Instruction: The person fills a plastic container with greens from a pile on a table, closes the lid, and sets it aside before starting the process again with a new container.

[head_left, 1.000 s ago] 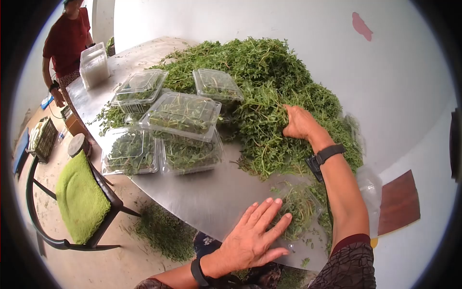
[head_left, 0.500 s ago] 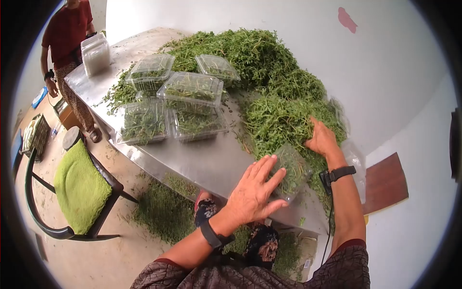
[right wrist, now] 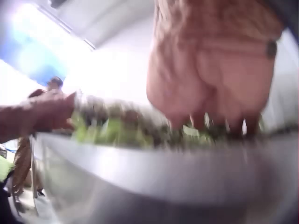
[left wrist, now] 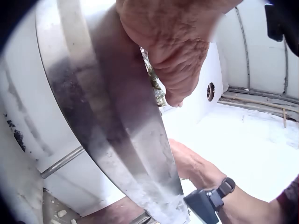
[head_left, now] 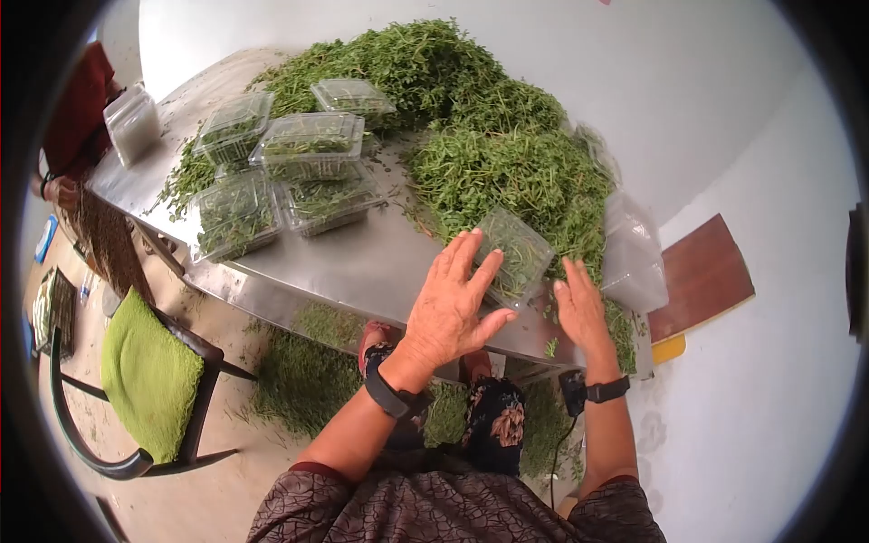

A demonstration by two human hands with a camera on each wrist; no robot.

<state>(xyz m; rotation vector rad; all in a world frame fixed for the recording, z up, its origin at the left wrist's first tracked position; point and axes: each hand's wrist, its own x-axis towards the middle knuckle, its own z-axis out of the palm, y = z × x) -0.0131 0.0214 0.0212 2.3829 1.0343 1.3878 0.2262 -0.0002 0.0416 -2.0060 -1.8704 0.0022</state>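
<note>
A clear plastic box (head_left: 520, 253) with green leafy stems inside lies near the front edge of the metal table. My left hand (head_left: 450, 303) is at its left side, fingers straight, fingertips overlapping the box. On the other side, my right hand (head_left: 584, 312) hovers by the table edge, its fingers extended and nothing held. A large heap of leafy greens (head_left: 507, 172) spreads just behind the box. The left wrist view shows the left hand (left wrist: 170, 46) above the bare metal; in the right wrist view, the right hand (right wrist: 212, 74) points its fingers down toward blurred greens (right wrist: 126, 130).
Several filled clear boxes (head_left: 308, 145) are stacked on the table (head_left: 308, 271) to the left. Stacks of empty containers stand at the right (head_left: 631, 253) and far left (head_left: 134, 125). A chair with a green cushion (head_left: 154, 380) and another person (head_left: 81, 118) are at left.
My right hand has left the heap of greens and come back toward me, beside the box. The left hand stays by the box, and the head view has shifted.
</note>
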